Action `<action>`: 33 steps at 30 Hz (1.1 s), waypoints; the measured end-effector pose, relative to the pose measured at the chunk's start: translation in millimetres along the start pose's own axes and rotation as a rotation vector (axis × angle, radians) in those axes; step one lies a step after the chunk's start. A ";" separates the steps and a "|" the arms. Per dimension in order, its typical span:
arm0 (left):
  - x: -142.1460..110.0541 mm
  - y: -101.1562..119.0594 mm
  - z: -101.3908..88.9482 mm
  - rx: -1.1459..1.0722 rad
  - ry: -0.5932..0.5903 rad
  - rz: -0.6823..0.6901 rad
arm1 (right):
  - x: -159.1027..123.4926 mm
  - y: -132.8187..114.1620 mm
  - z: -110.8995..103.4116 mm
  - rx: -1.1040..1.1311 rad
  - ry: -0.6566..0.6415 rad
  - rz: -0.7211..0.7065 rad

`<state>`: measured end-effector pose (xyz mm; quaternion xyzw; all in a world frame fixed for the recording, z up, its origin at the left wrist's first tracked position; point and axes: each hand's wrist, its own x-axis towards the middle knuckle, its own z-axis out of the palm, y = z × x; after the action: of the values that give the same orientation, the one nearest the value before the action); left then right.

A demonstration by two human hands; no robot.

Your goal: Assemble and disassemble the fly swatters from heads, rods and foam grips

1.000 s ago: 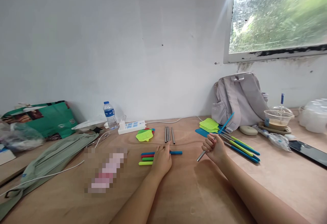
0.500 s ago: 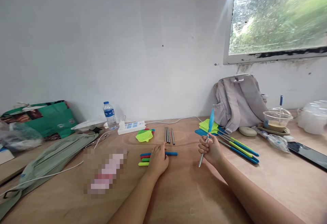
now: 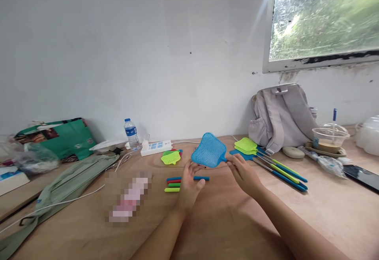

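My right hand (image 3: 243, 174) is closed around the neck of a blue fly swatter (image 3: 209, 149), whose mesh head is raised and points left. My left hand (image 3: 189, 184) is lifted off the table with fingers spread, palm up, just below the blue head. Under it lie several coloured handle sleeves (image 3: 174, 183) in blue, red and green. Right of my hand lies a pile of assembled swatters (image 3: 266, 160) with green and blue heads. The metal rods at the back are hidden behind the blue head.
A grey backpack (image 3: 281, 115) leans on the wall at the right, with a drink cup (image 3: 328, 138) and a phone (image 3: 363, 175) beside it. A water bottle (image 3: 131, 134), power strip (image 3: 156, 146), loose swatter heads (image 3: 171, 157), green bag (image 3: 59, 137) and grey pouch (image 3: 62, 185) lie left.
My right hand swung the blue swatter from upright over to the left, so its head now faces me. My left hand rose from the handle sleeves and opened beneath it.
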<state>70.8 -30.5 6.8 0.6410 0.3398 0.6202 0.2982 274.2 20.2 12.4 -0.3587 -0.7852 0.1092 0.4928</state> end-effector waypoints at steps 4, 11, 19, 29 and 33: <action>5.7 -2.4 -5.9 0.012 0.236 -0.127 | -1.6 -6.6 5.1 -0.059 -0.167 -0.088; 7.3 -12.0 -24.4 0.122 0.118 -0.365 | -4.2 -5.4 8.6 -0.102 -0.218 -0.149; 10.8 9.2 -31.9 0.205 -0.047 -0.468 | -4.8 -6.5 7.2 -0.124 -0.328 -0.307; 15.9 19.7 -39.5 0.110 -0.035 -0.507 | 3.8 -9.3 -1.5 -0.184 -0.371 -0.308; 27.3 17.4 -66.8 -0.028 0.427 -0.422 | 4.5 17.5 -17.9 -0.313 -0.221 -0.130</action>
<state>5.2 -21.4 40.5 0.4070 0.5122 0.6699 0.3510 296.3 32.5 15.1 -0.3651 -0.8634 -0.0075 0.3481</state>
